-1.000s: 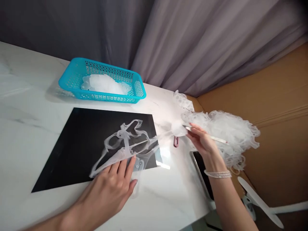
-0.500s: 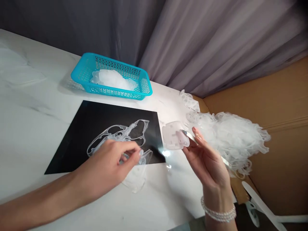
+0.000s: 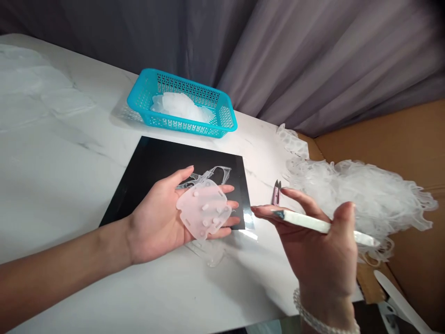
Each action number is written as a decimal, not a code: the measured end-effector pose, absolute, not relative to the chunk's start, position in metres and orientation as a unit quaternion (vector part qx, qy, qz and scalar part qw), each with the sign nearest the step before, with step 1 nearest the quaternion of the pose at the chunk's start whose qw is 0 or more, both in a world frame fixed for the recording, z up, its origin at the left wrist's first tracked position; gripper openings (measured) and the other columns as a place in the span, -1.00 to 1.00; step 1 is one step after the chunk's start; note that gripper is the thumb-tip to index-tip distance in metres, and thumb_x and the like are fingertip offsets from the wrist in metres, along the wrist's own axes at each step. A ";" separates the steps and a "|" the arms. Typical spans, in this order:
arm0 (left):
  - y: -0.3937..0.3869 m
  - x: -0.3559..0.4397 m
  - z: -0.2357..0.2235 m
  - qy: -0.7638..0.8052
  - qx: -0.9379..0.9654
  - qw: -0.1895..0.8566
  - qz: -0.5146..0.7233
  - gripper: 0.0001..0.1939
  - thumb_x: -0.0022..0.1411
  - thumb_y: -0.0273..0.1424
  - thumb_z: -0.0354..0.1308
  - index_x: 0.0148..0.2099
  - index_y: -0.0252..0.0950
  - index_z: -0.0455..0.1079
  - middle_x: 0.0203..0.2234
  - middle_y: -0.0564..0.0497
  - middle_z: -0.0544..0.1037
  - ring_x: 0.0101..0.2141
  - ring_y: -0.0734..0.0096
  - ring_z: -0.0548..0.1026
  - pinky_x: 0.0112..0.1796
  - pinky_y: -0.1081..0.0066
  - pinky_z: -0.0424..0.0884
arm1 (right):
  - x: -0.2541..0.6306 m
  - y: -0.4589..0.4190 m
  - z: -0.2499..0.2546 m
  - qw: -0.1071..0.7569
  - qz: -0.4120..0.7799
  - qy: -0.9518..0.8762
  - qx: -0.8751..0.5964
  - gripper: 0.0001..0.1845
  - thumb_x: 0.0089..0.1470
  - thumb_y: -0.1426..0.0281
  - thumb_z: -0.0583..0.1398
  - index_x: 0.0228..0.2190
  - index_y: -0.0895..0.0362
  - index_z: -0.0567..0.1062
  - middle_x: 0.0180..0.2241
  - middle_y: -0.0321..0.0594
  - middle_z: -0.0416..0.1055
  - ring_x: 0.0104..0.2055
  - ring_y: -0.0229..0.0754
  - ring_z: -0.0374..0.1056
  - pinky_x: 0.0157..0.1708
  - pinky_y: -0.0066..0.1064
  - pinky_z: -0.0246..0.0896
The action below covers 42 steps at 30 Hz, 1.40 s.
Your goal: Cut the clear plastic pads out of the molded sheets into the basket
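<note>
My left hand [image 3: 156, 227] is palm up with its fingers spread, carrying a translucent silicone piece [image 3: 201, 211] with small raised pegs and slots. Beneath the hand, a clear cut-out silicone sheet [image 3: 222, 172] partly shows on a black mat [image 3: 156, 157]. My right hand [image 3: 320, 255] holds a slim white-handled tool [image 3: 309, 221] with a dark metal tip, kept by the thumb across the fingers. Its tip points left, apart from the silicone piece. Pink-handled thread snips [image 3: 276, 193] lie just beyond the right fingers.
A blue perforated basket [image 3: 184, 128] with a pile of translucent pieces stands behind the mat. A large heap of clear silicone scraps [image 3: 361, 190] lies at the right, against a cardboard wall [image 3: 389, 144]. More clear sheets [image 3: 31, 88] lie far left. A grey curtain [image 3: 295, 60] hangs behind.
The silicone piece has passed from my right hand to my left, which has turned palm up and opened out. My right hand still has the tool. The view has shifted left.
</note>
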<state>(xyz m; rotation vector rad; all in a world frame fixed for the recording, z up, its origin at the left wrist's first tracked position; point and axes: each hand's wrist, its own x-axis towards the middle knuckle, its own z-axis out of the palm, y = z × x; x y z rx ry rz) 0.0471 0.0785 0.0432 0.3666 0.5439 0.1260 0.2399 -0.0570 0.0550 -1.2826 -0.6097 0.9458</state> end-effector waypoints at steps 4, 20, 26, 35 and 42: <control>0.081 0.045 0.038 0.235 0.282 0.929 0.043 -0.13 0.30 0.14 -0.36 0.39 -0.36 0.09 0.23 -0.27 0.37 0.12 -0.09 0.47 0.08 0.02 0.41 | 0.245 -0.059 0.048 0.661 0.363 -0.247 -0.609 -0.21 0.19 -0.23 -0.11 -0.32 0.10 0.63 -0.56 -0.11 0.58 -0.39 0.09 0.59 0.02 0.07 0.32; 0.075 0.045 0.039 0.231 0.203 0.951 0.022 -0.11 0.29 0.18 -0.35 0.37 -0.36 0.09 0.23 -0.29 0.35 0.07 -0.07 0.51 0.07 -0.01 0.39 | 0.223 -0.047 0.046 0.604 0.266 -0.349 -0.666 -0.59 0.10 0.33 0.35 -0.53 0.03 0.20 -0.51 -0.37 0.38 -0.03 -0.01 0.51 -0.07 -0.28 0.33; 0.073 0.044 0.035 0.213 0.182 0.960 0.023 -0.13 0.28 0.19 -0.28 0.34 -0.35 0.18 0.17 -0.29 0.43 0.05 -0.08 0.52 0.10 0.00 0.35 | 0.212 -0.036 0.044 0.539 0.236 -0.411 -0.697 -0.52 0.18 0.30 0.28 -0.55 0.03 0.08 -0.55 -0.35 0.41 -0.15 0.02 0.56 -0.28 -0.34 0.30; 0.071 0.044 0.030 0.232 0.140 0.962 0.043 -0.18 0.24 0.17 -0.05 0.32 -0.30 0.20 0.16 -0.28 0.44 0.02 -0.14 0.53 0.11 -0.10 0.30 | 0.200 -0.034 0.044 0.491 0.302 -0.418 -0.702 -0.49 0.05 0.38 0.34 -0.56 0.02 0.07 -0.45 -0.30 0.58 -0.45 -0.17 0.45 -0.53 -0.40 0.33; 0.074 0.046 0.024 0.286 0.361 0.881 0.108 -0.53 0.25 -0.20 0.23 0.11 -0.38 0.45 0.03 -0.22 0.57 0.05 0.05 0.52 0.11 0.08 0.39 | 0.208 -0.035 0.036 0.502 0.283 -0.408 -0.708 -0.51 0.08 0.32 0.33 -0.53 0.03 0.08 -0.41 -0.27 0.59 -0.36 -0.17 0.47 -0.39 -0.37 0.34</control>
